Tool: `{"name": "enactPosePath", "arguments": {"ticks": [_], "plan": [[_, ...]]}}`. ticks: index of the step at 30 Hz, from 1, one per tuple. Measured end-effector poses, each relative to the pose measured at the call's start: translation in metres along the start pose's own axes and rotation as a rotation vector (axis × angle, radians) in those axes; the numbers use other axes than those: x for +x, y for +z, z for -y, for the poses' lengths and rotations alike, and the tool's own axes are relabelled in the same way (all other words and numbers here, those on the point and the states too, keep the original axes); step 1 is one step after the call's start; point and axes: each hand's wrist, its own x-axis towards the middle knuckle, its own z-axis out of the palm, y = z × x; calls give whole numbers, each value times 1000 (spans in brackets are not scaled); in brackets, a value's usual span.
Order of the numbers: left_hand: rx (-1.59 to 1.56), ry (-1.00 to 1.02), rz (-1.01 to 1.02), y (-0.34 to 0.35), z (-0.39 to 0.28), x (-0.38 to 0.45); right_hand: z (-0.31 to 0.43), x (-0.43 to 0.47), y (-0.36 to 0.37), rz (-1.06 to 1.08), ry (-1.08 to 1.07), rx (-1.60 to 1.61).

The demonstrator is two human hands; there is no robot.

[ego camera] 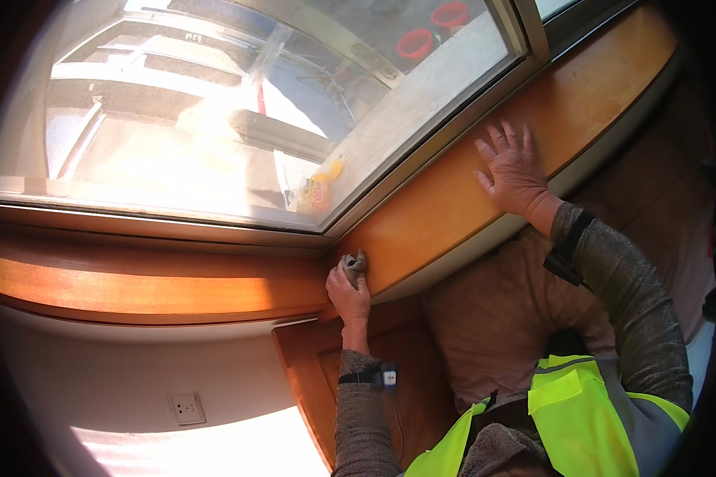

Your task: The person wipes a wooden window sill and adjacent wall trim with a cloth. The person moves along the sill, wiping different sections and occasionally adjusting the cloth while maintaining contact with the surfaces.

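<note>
My left hand (pixel 349 298) grips a small, crumpled grey item, apparently a cloth (pixel 354 269), at the inner corner of a wooden windowsill (pixel 420 229). A dark patch shows on the cloth, too small to identify. Farther right, my right hand (pixel 513 173) rests palm down on the same sill, fingers spread, holding nothing. Above the sill stand the metal window frame (pixel 447 140) and the glass pane (pixel 310 59).
A brown cushioned surface (pixel 513 286) lies below the sill. A wooden panel (pixel 394 352) stands under the corner, and a wall socket (pixel 186 409) sits at lower left. Through the glass, two red tubs (pixel 414 43) and a plastic packet (pixel 316 192) are visible.
</note>
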Motion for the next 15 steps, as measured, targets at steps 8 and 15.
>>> {"name": "enactPosePath", "arguments": {"ticks": [8, 15], "plan": [[-39, -8, -7, 55, -125, 61, 3, 2, -2, 64, -31, -41], [-201, 307, 38, 40, -140, 57, -58, 2, -15, 105, -275, 138]]}}
